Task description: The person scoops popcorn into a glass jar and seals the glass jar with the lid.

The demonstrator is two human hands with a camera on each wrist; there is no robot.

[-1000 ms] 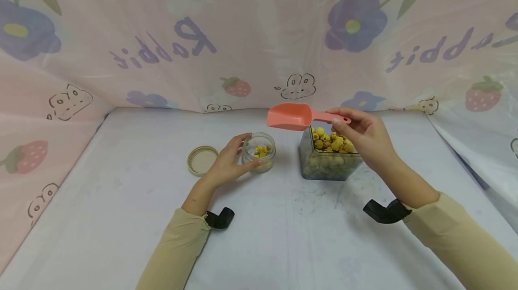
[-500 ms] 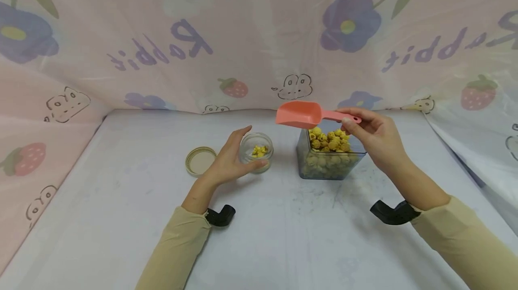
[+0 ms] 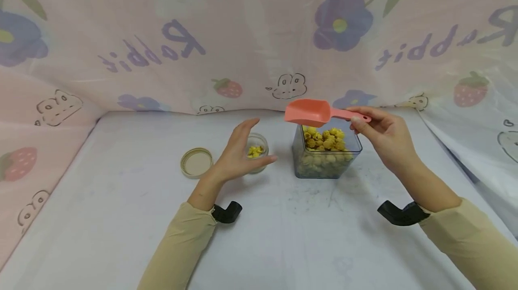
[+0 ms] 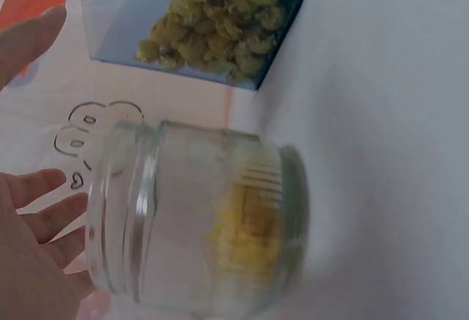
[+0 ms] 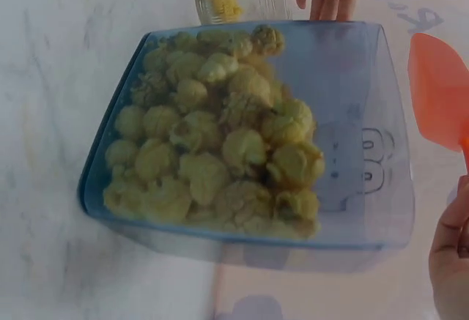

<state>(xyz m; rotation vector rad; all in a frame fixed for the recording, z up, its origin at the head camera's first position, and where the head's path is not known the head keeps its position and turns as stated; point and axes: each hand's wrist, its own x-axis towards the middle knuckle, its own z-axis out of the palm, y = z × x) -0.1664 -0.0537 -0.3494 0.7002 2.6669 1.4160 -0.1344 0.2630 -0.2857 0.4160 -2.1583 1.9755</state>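
My right hand [image 3: 388, 135] pinches the handle of a coral-pink scoop [image 3: 309, 112], held level above the back of a clear bluish container [image 3: 319, 168]. Caramel-yellow popcorn [image 3: 325, 140] fills part of that container. To its left stands a small glass jar [image 4: 198, 210] with a few popcorn pieces [image 3: 255, 151] at the bottom and no lid on. My left hand [image 3: 234, 157] is spread beside the jar, thumb and fingers apart, and partly hides it in the head view. The left wrist view shows fingers behind the jar's mouth, gripping nothing.
A round gold-rimmed lid [image 3: 197, 162] lies on the white table left of the jar, close to my left wrist. Behind the table hangs a printed curtain [image 3: 259, 47], which also runs down both sides.
My left hand has come off the jar and spread wider, shifting right and up across it. The scoop in my right hand has moved right, from between jar and container to over the container.
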